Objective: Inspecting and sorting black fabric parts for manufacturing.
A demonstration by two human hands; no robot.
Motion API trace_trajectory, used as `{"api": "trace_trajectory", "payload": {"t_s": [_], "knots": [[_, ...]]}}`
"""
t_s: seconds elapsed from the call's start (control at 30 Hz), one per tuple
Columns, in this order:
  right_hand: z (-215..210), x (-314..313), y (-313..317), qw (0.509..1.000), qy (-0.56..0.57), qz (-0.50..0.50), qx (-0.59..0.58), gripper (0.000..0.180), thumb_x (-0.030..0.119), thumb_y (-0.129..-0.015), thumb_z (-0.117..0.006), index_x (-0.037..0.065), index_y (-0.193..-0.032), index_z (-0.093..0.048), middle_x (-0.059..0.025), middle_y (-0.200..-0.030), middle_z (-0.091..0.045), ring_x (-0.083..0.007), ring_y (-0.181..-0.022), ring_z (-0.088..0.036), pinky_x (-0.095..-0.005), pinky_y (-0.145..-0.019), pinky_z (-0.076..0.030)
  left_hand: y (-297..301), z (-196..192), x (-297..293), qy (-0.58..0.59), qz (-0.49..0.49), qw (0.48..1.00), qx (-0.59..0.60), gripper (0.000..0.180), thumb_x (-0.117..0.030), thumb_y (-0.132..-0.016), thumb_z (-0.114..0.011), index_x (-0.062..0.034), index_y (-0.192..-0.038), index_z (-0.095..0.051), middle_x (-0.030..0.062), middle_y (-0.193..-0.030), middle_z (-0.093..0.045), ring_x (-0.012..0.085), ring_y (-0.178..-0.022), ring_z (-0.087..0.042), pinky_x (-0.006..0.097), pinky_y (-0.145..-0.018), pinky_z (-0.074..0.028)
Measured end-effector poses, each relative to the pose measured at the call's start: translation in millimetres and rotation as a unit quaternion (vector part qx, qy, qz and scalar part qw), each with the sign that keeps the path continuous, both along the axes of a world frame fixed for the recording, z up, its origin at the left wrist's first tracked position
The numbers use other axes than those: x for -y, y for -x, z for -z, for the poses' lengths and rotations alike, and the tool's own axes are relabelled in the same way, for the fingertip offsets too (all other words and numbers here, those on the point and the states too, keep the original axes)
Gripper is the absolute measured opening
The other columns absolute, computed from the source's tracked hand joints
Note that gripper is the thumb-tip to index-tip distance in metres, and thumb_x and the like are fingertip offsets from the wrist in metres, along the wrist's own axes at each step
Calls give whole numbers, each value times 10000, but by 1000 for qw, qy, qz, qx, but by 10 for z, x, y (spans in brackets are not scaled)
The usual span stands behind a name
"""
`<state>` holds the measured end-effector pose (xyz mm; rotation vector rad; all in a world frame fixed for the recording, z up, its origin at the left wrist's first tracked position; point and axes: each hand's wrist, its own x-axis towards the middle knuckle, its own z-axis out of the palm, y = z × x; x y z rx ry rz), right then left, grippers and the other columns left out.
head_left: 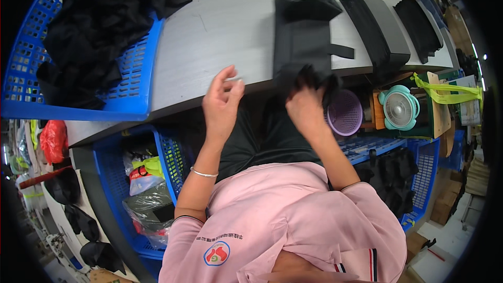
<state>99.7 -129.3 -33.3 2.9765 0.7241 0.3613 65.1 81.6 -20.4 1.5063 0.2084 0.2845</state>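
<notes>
A black fabric piece point(302, 39) with a short strap sticking out to its right lies on the light-coloured table. Its near end bunches up at the table edge, where my right hand point(305, 106) has hold of the black cloth. That hand is smeared by motion, and its fingertips are hidden in the fabric. My left hand point(223, 99) is raised by the table edge to the left of the piece, fingers apart and slightly bent, with nothing in it.
A blue basket point(149, 73) of black cloth pieces stands on the table's left. Two stacks of black pieces point(377, 29) lie at right. Below the table are a purple basket point(345, 112), a small teal fan point(400, 107) and a blue crate point(173, 152) of bagged things.
</notes>
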Motion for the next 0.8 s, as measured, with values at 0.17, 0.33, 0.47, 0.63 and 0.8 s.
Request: {"api": "trace_trajectory", "payload": {"t_s": [0.17,0.33,0.47,0.63,0.8], "knots": [[-50,-154,542,956,-115,-262,-72,232,115,-695,-671,59,-912,-732,-81,-808,-650,-252,-688,-615,-321,-682,-554,-133,-209,67,343,124,930,-43,574,-351,-999,-632,27,-1405,-485,91,-1359,-570,155,-1182,-562,294,-996,-460],[-642,-5,487,899,-395,-175,70,196,48,-824,-712,18,-1018,-704,-128,-1005,-714,-288,-856,-703,-364,-768,-556,-86,-41,59,262,73,962,-33,554,-358,-1007,-616,4,-1411,-502,69,-1376,-563,165,-1211,-539,310,-1047,-416],[-894,82,213,915,-401,-28,35,291,105,-880,-707,-21,-1140,-667,-167,-1126,-685,-357,-997,-662,-356,-858,-522,96,26,29,233,120,963,-54,482,-330,-1020,-595,8,-1362,-552,54,-1300,-625,134,-1173,-560,295,-1019,-432],[-742,292,101,582,-674,48,-452,193,66,-876,-713,-41,-1036,-709,-56,-989,-734,-111,-939,-658,-273,-866,-515,211,35,-11,303,222,924,-68,396,-252,-1016,-602,-3,-1323,-586,46,-1274,-644,124,-1125,-596,294,-974,-471],[-634,151,196,453,-753,-8,-478,237,-5,-801,-753,0,-1037,-725,-32,-963,-728,-122,-890,-663,-290,-855,-531,263,-40,107,325,144,932,-67,378,-162,-927,-716,-4,-1259,-629,48,-1174,-689,145,-1073,-632,303,-967,-481]]}}
